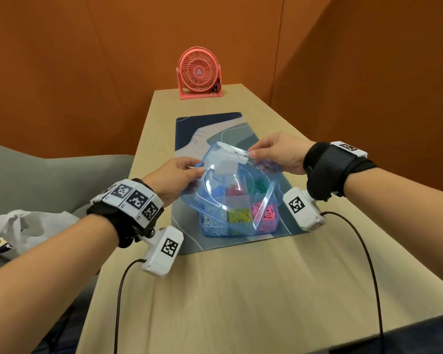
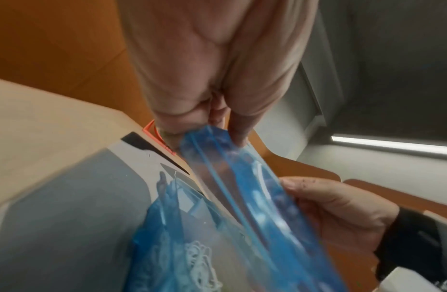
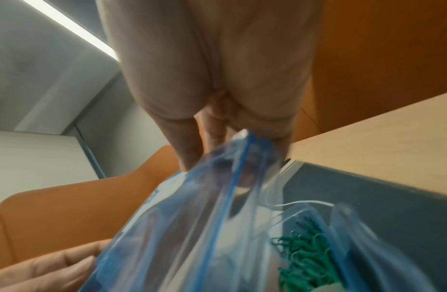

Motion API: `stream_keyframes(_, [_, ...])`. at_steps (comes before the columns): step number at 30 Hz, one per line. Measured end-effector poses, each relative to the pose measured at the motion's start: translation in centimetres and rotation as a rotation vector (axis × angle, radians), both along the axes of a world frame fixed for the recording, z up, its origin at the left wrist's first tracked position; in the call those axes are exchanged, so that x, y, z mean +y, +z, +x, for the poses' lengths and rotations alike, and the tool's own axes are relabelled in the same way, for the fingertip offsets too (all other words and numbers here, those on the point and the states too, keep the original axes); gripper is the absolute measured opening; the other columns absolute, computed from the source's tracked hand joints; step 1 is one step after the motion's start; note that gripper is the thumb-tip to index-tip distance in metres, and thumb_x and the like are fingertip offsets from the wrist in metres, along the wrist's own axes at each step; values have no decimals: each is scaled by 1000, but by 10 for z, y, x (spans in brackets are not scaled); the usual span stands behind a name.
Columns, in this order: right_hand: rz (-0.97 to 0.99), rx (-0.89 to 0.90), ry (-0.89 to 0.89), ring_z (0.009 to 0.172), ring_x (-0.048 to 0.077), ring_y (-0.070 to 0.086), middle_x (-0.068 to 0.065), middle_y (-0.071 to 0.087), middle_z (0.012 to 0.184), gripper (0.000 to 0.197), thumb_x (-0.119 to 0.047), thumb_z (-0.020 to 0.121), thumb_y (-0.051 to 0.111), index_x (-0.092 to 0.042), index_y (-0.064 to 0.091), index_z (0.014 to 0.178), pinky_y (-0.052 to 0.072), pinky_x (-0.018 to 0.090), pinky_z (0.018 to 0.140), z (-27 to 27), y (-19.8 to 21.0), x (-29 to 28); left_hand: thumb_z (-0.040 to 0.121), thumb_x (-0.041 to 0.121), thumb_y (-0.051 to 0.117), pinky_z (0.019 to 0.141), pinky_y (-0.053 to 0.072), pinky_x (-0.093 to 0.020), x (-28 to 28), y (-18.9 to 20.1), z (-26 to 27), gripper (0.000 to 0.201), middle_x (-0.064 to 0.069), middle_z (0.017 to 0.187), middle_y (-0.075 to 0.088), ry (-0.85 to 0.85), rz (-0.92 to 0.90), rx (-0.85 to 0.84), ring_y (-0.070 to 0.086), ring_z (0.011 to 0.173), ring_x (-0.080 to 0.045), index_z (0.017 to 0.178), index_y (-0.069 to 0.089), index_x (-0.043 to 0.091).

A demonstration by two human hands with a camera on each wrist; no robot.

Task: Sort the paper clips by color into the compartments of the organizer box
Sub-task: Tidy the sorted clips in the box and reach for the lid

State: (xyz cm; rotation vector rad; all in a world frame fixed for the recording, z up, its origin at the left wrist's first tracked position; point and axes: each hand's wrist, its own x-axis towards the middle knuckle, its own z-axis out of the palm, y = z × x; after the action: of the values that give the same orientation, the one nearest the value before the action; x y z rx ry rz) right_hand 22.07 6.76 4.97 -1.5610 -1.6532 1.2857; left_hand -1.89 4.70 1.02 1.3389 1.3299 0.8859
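Observation:
A translucent blue organizer box (image 1: 215, 231) sits on the desk mat, with paper clips sorted by color in its compartments: blue, red and green (image 1: 256, 185) at the back, white, yellow (image 1: 239, 215) and pink (image 1: 266, 216) in front. Above it both hands hold the box's clear blue lid (image 1: 230, 180) tilted over the compartments. My left hand (image 1: 179, 175) pinches the lid's left edge (image 2: 207, 142). My right hand (image 1: 274, 153) pinches its far right corner (image 3: 245, 142). Green clips (image 3: 305, 256) show through the plastic in the right wrist view.
The box stands on a patterned blue-grey mat (image 1: 189, 241) on a narrow wooden table (image 1: 241, 290). A pink desk fan (image 1: 199, 72) stands at the far end. A white plastic bag (image 1: 33, 226) lies on the grey chair at left. Cables trail from both wrist cameras.

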Motion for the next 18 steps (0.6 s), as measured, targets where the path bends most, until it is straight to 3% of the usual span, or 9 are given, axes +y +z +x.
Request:
stream_keyframes(3, [-97,-37,-49,74,20,60,12,61,95,28,-15,91,62,-9,54,117,56,34,64,11,-5,-1,98,9,48,52,49,-17,-2,-3,2,24,-13,96,56,82,-19,-68,50,72,-15,119,55,0])
stream_keyframes(6, [-137,54,-109,76,22,64,13,65,93,30,-4,88,63,-7,51,115,58,33,68,16,-10,-3,99,9,48,46,48,-15,-7,-4,6,18,-10,87,55,126,-47,-80,49,65,-11,112,56,0])
stream_keyframes(9, [-79,42,-166,75,20,67,13,67,92,15,-4,87,65,-5,56,99,56,25,54,14,-12,-5,96,13,55,56,56,-24,-8,-3,9,20,-15,91,62,137,-25,87,57,71,-18,106,61,-2])
stream_keyframes(11, [-55,-14,-198,72,19,67,13,68,89,17,-4,86,66,-1,58,101,55,24,53,13,-15,-4,93,14,59,61,55,-26,-9,-2,9,17,-15,85,64,142,14,253,58,70,-20,98,64,-1])
stream_keyframes(14, [-20,-144,-233,81,24,69,18,69,95,23,-6,86,67,4,62,105,58,32,70,11,-22,-1,90,8,62,64,55,-24,-9,-3,10,9,-12,77,62,144,18,350,56,64,-17,91,66,0])
stream_keyframes(16, [8,-250,-227,88,27,69,18,70,96,25,-12,86,68,4,65,105,57,37,82,9,-26,1,88,4,64,72,57,-27,-9,-3,11,4,-14,81,65,153,-2,358,59,66,-17,86,66,2])
stream_keyframes(18, [39,-330,-215,88,25,70,16,72,93,25,-17,86,69,3,67,102,56,40,86,7,-28,1,87,4,65,79,58,-33,-9,-1,12,5,-16,87,67,166,-10,372,62,72,-19,82,66,5])
